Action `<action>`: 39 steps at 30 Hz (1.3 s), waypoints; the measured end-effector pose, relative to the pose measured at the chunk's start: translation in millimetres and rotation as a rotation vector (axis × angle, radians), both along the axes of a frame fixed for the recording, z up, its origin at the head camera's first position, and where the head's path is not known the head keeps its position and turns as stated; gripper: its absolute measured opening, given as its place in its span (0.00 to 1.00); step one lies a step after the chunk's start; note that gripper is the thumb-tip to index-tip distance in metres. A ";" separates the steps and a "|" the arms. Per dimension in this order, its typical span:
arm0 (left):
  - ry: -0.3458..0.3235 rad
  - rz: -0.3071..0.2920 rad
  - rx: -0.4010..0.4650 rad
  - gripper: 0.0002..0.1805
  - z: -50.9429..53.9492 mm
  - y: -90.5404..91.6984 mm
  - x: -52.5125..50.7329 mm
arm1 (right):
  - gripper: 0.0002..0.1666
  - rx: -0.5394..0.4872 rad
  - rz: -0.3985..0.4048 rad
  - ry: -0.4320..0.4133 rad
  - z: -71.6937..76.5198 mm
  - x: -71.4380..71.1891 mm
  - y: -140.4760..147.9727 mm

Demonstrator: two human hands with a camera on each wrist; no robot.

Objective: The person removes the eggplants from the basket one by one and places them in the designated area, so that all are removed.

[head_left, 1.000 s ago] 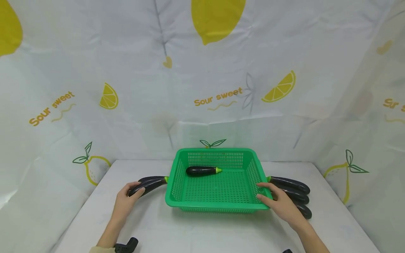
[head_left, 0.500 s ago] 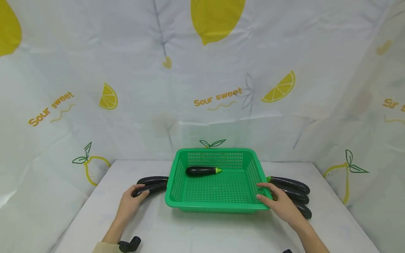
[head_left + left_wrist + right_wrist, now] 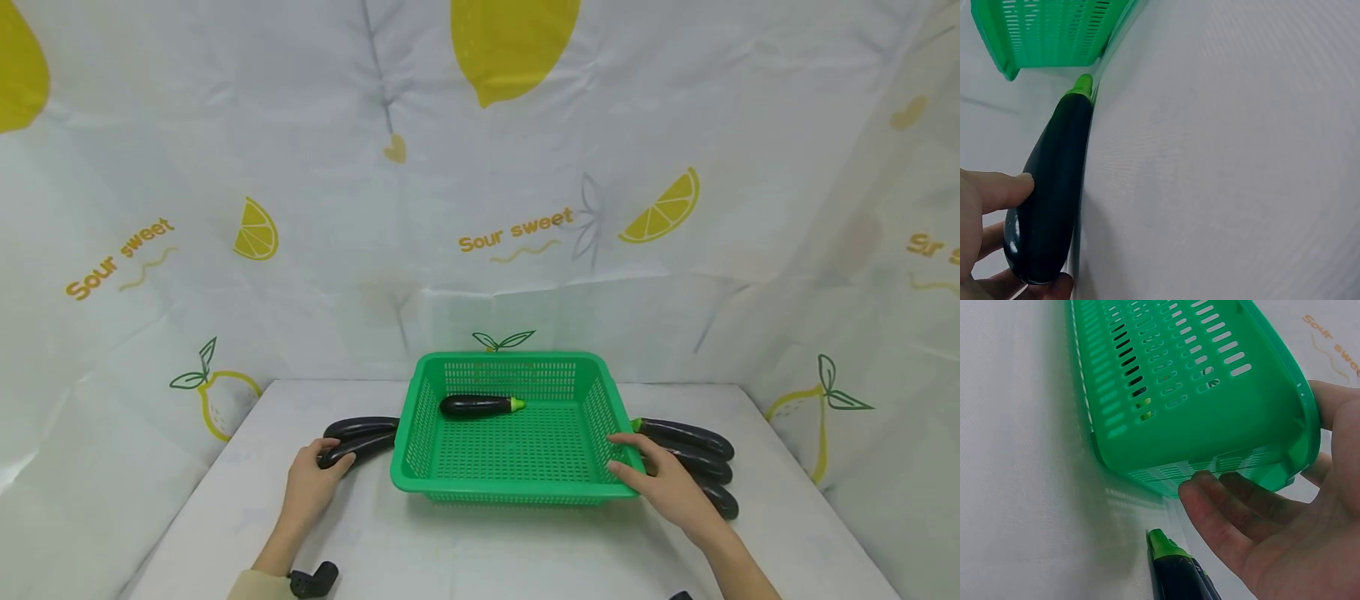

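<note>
My left hand (image 3: 309, 482) holds the blunt end of an eggplant (image 3: 367, 447), thumb on the near side and fingers round the other. In the left wrist view this eggplant (image 3: 1054, 181) lies along the white surface, its green stem towards the basket. A second eggplant (image 3: 360, 427) lies just behind it; the basket's rim hides both stems in the head view. My right hand (image 3: 667, 483) grips the right side of the green plastic basket (image 3: 517, 486), thumb over the rim and fingers against the outer wall (image 3: 1254, 412). One eggplant (image 3: 480, 406) lies inside, near the back wall.
To the right of the basket several eggplants (image 3: 688, 439) lie side by side, partly behind my right hand. The white table (image 3: 480, 558) extends in front of the basket. A white sheet (image 3: 480, 167) printed with lemons stands behind and at both sides.
My left hand has moved slightly right with the eggplant, whose stem end has slipped out of sight behind the basket's left rim. The right hand and the basket have stayed in place.
</note>
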State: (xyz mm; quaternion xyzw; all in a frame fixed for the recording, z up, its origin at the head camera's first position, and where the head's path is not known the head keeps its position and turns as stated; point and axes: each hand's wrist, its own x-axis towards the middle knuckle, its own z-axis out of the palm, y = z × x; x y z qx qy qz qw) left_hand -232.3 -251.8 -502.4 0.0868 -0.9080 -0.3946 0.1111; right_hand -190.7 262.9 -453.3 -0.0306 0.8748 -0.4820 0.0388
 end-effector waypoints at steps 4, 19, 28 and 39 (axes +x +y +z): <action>0.032 0.001 -0.046 0.25 -1.0 0.0 0.5 | 0.34 -0.005 0.001 0.003 -0.3 0.2 -0.6; 0.098 -0.012 -0.141 0.23 11.0 5.1 9.7 | 0.34 -0.011 0.004 0.007 -0.8 1.5 -0.6; 0.190 -0.050 -0.154 0.20 35.1 18.6 10.1 | 0.34 0.001 -0.002 0.002 -1.1 1.3 -0.2; 0.454 -0.164 -0.087 0.09 72.7 48.3 13.6 | 0.35 -0.005 -0.003 -0.006 0.4 0.7 -0.4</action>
